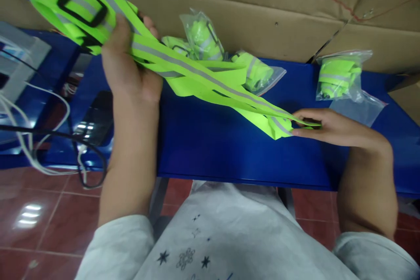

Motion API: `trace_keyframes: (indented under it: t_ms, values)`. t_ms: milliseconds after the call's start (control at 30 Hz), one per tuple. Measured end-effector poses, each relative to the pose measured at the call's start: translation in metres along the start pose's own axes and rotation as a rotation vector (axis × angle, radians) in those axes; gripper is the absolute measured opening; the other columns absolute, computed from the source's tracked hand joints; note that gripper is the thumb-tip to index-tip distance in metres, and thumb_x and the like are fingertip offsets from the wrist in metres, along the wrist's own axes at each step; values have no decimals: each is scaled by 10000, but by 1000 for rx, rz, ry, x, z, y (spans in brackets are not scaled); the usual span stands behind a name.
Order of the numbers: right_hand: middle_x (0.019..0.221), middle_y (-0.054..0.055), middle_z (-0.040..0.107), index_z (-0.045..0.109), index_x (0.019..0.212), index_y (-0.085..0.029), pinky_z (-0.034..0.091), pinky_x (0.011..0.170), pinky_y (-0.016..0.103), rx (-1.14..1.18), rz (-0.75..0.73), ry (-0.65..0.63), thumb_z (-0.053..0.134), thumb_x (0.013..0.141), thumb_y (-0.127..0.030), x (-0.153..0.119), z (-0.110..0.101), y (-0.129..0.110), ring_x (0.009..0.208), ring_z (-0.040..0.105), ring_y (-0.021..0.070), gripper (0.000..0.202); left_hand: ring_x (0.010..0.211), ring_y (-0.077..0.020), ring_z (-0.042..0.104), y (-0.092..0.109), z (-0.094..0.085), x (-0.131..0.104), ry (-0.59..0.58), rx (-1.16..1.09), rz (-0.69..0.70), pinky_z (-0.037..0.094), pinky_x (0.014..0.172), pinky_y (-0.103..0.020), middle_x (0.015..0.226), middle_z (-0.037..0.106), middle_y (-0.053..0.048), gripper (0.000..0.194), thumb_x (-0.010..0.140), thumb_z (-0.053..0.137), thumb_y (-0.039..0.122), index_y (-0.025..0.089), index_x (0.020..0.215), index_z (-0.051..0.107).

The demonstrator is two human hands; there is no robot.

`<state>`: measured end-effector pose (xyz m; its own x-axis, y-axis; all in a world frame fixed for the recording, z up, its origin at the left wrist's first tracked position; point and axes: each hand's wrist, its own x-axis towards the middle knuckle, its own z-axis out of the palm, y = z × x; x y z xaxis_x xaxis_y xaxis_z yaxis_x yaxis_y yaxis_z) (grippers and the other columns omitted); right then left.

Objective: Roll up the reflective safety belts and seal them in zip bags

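A neon-yellow reflective belt (203,71) with grey stripes is stretched between my two hands, above a blue table. My left hand (126,61), at the upper left, grips one end, where loops of the strap bunch up around a black buckle (82,6). Pinched between the thumb and fingers of my right hand (331,127) is the other end, lower on the right. Several folded lengths hang between the hands. Behind the belt lie bagged yellow rolls, one upright in a clear bag (205,39) and another at its right (254,70).
At the right a further bagged roll (337,76) sits by a flat clear zip bag (359,107). The blue table (213,148) meets a cardboard-covered wall (236,17). On the left are a dark phone (95,118), white cables (29,157) and a grey device (22,65).
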<state>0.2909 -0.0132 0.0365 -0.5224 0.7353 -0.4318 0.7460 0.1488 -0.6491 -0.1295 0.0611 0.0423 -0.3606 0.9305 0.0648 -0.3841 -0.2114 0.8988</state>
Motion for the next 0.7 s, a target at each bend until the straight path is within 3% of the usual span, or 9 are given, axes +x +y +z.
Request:
trace_keyframes:
  t_ms: [100, 233, 333, 433, 500, 567, 600, 633, 700]
  values:
    - [1003, 54, 704, 677, 1156, -193, 458, 767, 282, 50, 32, 28, 715, 904, -619, 1, -1, 3, 880, 603, 179, 496, 835, -37, 619, 2, 7, -7, 36, -172, -7, 523, 1080, -209, 862, 659, 62, 287, 1127, 273, 155, 162, 1033, 544]
    - [1026, 61, 725, 601, 1383, -232, 501, 800, 294, 123, 61, 81, 716, 906, -616, 2, -3, 11, 916, 656, 193, 623, 863, -54, 649, 4, 14, -15, 65, -182, 25, 542, 1029, -215, 882, 641, 62, 239, 1116, 327, 151, 178, 1001, 535]
    - [1410, 89, 640, 470, 1544, -308, 540, 971, 353, 47, 18, 107, 752, 875, -611, 1, -4, 14, 1192, 645, 260, 787, 897, -64, 666, 3, 19, -20, 47, -190, 38, 549, 970, -203, 876, 661, 57, 245, 1114, 343, 159, 180, 988, 553]
    - [1647, 76, 429, 382, 1603, -358, 488, 1135, 437, 39, -128, 281, 695, 912, -615, 4, -1, 10, 1415, 518, 304, 801, 870, -64, 659, -1, 27, -35, -206, -204, 14, 543, 852, -161, 911, 723, 1, 258, 1107, 400, 203, 133, 1013, 629]
    - [1603, 90, 471, 428, 1572, -355, 479, 1141, 475, 91, -242, 514, 590, 983, -596, 9, 6, 3, 1368, 555, 298, 656, 828, -80, 679, -7, 35, -54, -332, -149, -116, 565, 767, -178, 1067, 767, -44, 233, 1080, 473, 218, 113, 1074, 681]
    - [1545, 91, 514, 487, 1520, -363, 493, 1116, 493, 120, -327, 762, 532, 1015, -574, 16, 16, -6, 1284, 605, 291, 550, 783, -125, 714, -17, 43, -76, -421, -64, -274, 595, 697, -237, 1162, 771, -39, 197, 1016, 583, 216, 164, 1163, 704]
    - [1531, 87, 519, 496, 1507, -371, 502, 1101, 495, 127, -365, 852, 525, 1014, -579, 19, 22, -12, 1259, 616, 293, 536, 763, -145, 723, -22, 46, -88, -527, -36, -387, 616, 702, -276, 1148, 778, -45, 211, 985, 633, 232, 173, 1172, 709]
    - [1535, 82, 511, 483, 1514, -384, 509, 1090, 493, 137, -392, 886, 527, 1008, -592, 20, 28, -18, 1252, 620, 296, 549, 728, -155, 723, -28, 50, -99, -591, -13, -465, 620, 695, -293, 1056, 791, -51, 191, 945, 687, 238, 163, 1117, 720]
    - [1558, 71, 493, 417, 1561, -410, 515, 1081, 485, 180, -410, 805, 518, 1001, -623, 21, 39, -29, 1277, 612, 305, 607, 730, -171, 728, -39, 54, -119, -831, 66, -614, 622, 730, -309, 886, 786, -61, 228, 920, 750, 349, 140, 1012, 740]
